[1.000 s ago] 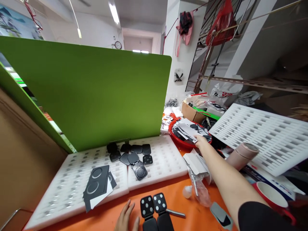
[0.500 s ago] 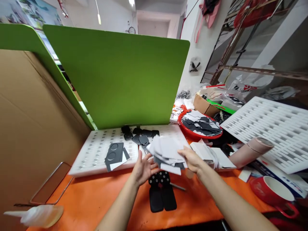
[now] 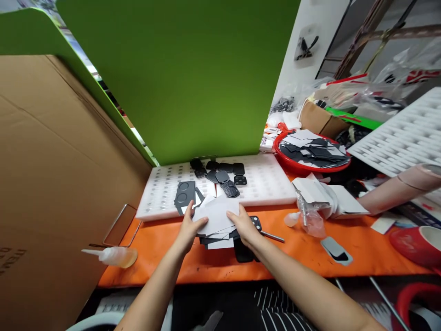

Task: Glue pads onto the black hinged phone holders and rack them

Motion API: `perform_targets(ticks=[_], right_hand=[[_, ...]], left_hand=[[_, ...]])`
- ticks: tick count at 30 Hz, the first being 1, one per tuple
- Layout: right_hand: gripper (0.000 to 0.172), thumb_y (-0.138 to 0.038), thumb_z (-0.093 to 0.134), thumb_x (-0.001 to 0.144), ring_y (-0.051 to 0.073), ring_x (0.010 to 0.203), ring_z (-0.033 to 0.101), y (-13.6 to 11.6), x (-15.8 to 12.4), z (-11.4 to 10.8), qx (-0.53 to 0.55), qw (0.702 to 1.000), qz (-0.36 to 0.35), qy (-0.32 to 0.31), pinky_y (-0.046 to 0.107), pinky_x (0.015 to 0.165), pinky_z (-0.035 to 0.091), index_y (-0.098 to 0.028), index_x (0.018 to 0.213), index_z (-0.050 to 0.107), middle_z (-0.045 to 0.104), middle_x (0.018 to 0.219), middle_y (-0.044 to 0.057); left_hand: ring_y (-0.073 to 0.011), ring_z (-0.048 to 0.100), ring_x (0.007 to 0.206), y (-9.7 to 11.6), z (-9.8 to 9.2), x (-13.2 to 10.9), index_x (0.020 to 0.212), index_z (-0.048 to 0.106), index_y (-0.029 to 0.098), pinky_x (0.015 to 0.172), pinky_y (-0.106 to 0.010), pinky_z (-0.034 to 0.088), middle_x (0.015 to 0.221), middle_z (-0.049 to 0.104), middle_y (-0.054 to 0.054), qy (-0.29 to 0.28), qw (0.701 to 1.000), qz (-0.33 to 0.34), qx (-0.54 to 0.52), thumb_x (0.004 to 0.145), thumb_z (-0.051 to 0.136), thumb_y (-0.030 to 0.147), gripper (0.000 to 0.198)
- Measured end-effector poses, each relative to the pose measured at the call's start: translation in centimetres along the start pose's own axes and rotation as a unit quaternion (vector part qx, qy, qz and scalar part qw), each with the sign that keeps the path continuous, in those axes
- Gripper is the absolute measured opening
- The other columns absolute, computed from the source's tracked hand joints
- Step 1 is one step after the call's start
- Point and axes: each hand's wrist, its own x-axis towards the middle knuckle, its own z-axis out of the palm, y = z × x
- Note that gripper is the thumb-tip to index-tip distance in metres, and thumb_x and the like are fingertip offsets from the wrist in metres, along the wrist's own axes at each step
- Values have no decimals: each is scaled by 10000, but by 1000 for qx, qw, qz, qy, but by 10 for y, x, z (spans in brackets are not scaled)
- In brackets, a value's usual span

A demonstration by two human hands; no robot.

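A loose stack of white and dark grey cards (image 3: 217,216) is held between both hands above the orange table. My left hand (image 3: 189,228) grips its left side, thumb on top. On the right side my right hand (image 3: 244,224) has its thumb on the top card. Partly hidden under the stack and my right hand lies a black item (image 3: 243,252). Just behind, dark grey pieces with two round shapes (image 3: 185,195) rest on a white slatted board (image 3: 158,195), beside several small black cases (image 3: 222,177).
A red basin (image 3: 292,166) full of cards stands at the back right, near an open white box (image 3: 310,189). A squeeze bottle (image 3: 119,256) lies at the left. A pink flask (image 3: 401,188) and red mug (image 3: 413,243) are at the right. Green panels (image 3: 179,82) rise behind.
My left hand, open before, has closed on the left side of the card stack. The stack has come lower and nearer. The camera view has tilted down.
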Motion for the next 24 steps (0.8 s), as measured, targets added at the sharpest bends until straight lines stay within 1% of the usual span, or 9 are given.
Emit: perform_targets(ticks=[5,12,14,16,17,18,20,22,24], right_hand=[[368,-254,647,629,215,833,632,-1,5,6,47,994,97,-18,363,802,483,-186,980,561,691,909,39],[353,-273,635,654,215,844,631,3,3,7,48,992,111,-37,363,785,487,-191,990,565,690,951,51],[339,-306,604,699,226,888,623,4,1,5,7,995,87,-43,376,794,486,-189,1014,560,677,994,70],[320,-322,583,735,240,979,588,2,-6,0,-88,996,-21,3,396,838,464,-195,1029,564,653,1050,86],[296,-319,583,748,242,1018,563,1,-13,-4,-153,982,-108,33,404,869,443,-201,1020,573,640,1066,88],[253,-306,586,761,238,1031,544,-2,-21,-8,-222,952,-205,50,407,892,422,-209,994,589,635,1059,85],[133,-261,586,788,221,982,534,-6,-40,-15,-346,862,-369,27,394,893,398,-222,912,620,644,979,68],[76,-221,568,819,200,894,532,-10,-56,-19,-427,782,-453,-26,369,846,392,-229,854,636,653,879,48],[95,-203,552,837,191,855,524,-11,-67,-21,-469,748,-468,-39,354,806,383,-227,850,643,654,841,39]], left_hand=[[-245,565,1074,10,1,-8,1399,296,245,857,-313,486,1426,330,-145,11,998,-37,-55,662,731,209,857],[-249,470,1187,4,-2,-9,1399,311,246,887,-281,453,1405,358,-130,16,999,-25,-29,602,763,152,920],[-225,491,1155,2,-2,-11,1389,333,255,845,-245,463,1363,410,-121,24,999,-30,-36,580,757,107,926],[-186,572,1010,1,-1,-15,1384,339,267,750,-219,487,1292,481,-109,37,996,-50,-68,585,727,79,908],[-163,604,900,0,0,-18,1385,334,273,692,-213,495,1235,526,-101,42,993,-62,-89,595,708,75,897],[-141,616,789,-1,2,-21,1387,326,278,639,-210,497,1162,570,-88,44,990,-72,-110,608,691,77,884],[-108,598,634,-2,6,-26,1383,327,283,569,-203,491,1016,626,-56,42,985,-82,-148,630,666,84,849],[-90,588,590,-3,10,-31,1356,373,270,549,-187,489,966,638,-39,37,979,-81,-181,640,655,80,793],[-76,587,582,-2,14,-35,1298,449,242,536,-170,488,994,636,-41,41,974,-84,-208,646,647,72,703]])
